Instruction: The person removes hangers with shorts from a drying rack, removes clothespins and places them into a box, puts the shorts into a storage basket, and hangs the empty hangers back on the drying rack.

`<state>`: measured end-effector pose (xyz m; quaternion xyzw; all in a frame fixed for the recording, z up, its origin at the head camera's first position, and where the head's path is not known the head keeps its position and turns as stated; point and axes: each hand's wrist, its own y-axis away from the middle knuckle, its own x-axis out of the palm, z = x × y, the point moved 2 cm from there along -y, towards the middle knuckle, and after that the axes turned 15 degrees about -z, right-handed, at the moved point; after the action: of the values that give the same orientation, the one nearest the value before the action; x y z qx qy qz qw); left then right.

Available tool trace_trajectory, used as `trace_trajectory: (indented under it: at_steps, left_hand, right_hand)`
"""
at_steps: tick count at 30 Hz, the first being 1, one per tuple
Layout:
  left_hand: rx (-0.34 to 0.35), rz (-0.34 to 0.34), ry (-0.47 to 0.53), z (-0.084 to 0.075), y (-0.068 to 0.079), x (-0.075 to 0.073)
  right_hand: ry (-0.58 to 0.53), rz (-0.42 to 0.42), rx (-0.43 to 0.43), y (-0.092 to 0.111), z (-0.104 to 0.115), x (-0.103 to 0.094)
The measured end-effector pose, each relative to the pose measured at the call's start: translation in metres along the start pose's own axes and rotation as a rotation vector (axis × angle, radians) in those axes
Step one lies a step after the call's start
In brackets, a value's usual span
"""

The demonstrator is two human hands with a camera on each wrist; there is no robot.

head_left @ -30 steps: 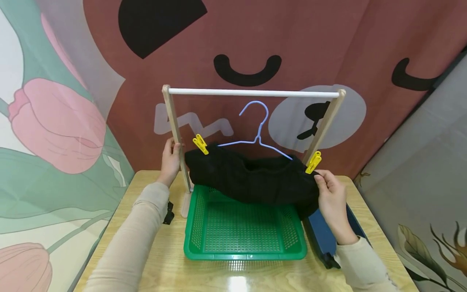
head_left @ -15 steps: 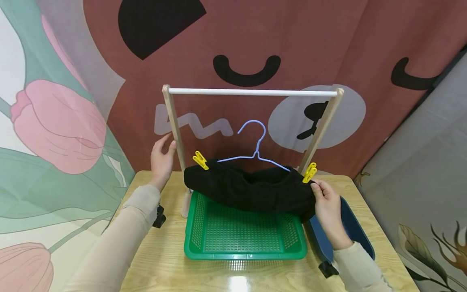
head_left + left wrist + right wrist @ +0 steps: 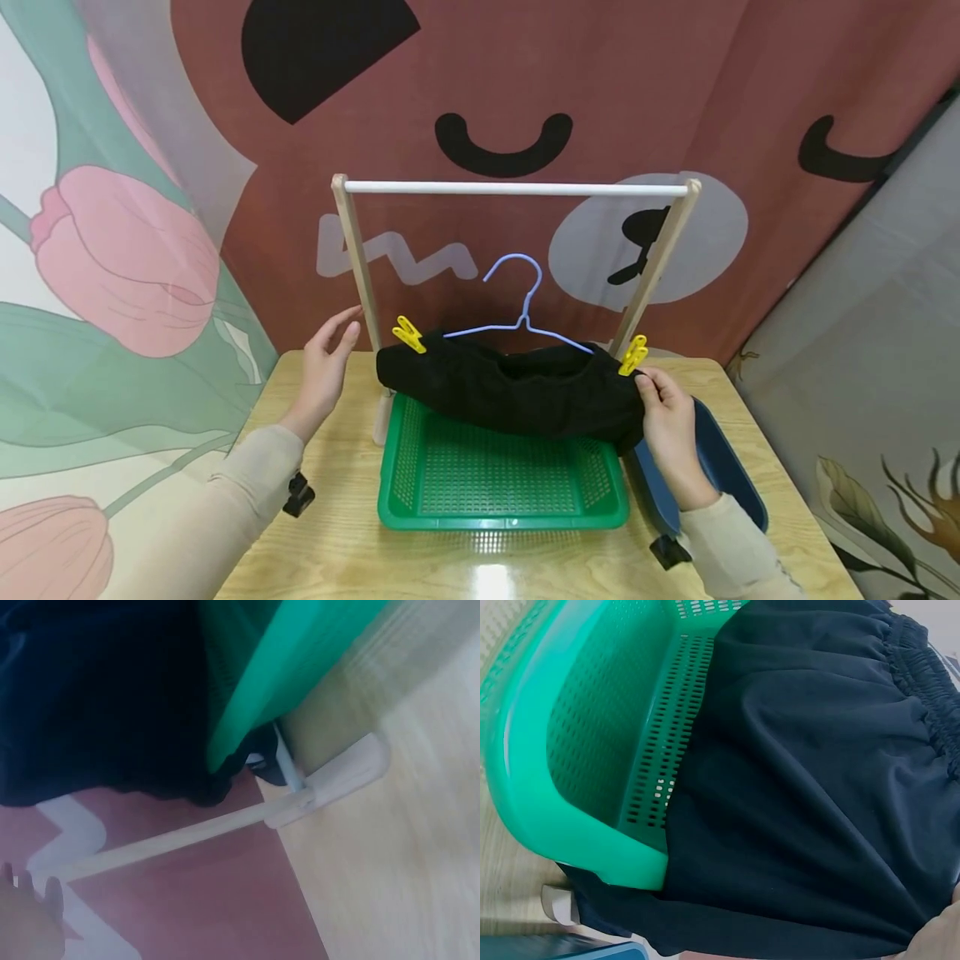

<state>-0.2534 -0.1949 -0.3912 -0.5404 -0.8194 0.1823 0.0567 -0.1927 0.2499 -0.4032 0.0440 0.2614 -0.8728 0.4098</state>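
Observation:
In the head view a black garment (image 3: 510,400) hangs on a light purple hanger (image 3: 526,315), with a yellow clothespin (image 3: 408,335) at its left end and another yellow clothespin (image 3: 633,356) at its right. A gathered elastic waistband (image 3: 922,682) shows in the right wrist view. My right hand (image 3: 670,429) pinches the garment's right corner, just below the clothespin. My left hand (image 3: 322,372) holds nothing; its fingers are loosely spread beside the left wooden post (image 3: 357,258) of a small rack. The hanger's hook stands below the rack's white crossbar (image 3: 517,189).
Beneath the garment sits a green perforated basket (image 3: 502,524), partly covered by the cloth. To its right lies a dark blue tray (image 3: 731,458). A patterned curtain (image 3: 480,75) rises behind the wooden table (image 3: 352,550).
The hanger and garment have come down from nearer the crossbar, the right hand lowering with them. My left hand has let go of the left post and moved left and slightly down.

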Motion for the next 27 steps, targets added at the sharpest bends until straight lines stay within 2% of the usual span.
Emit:
trace_trajectory:
  at_steps: [9, 15, 24, 27]
  left_hand:
    - [-0.034, 0.173, -0.025, -0.001, 0.027, -0.007]
    - [-0.013, 0.278, -0.082, -0.001, 0.036, -0.011]
    - [-0.005, 0.368, -0.236, -0.001, 0.046, -0.014]
    - [0.022, 0.396, -0.305, 0.0, 0.049, -0.013]
  right_hand:
    - [-0.006, 0.007, 0.015, 0.0, 0.002, 0.0]
    - [-0.013, 0.038, 0.028, 0.001, 0.004, 0.0]
    - [-0.015, 0.12, 0.03, 0.001, 0.006, 0.002]
    - [-0.017, 0.126, 0.04, 0.002, 0.007, 0.002]
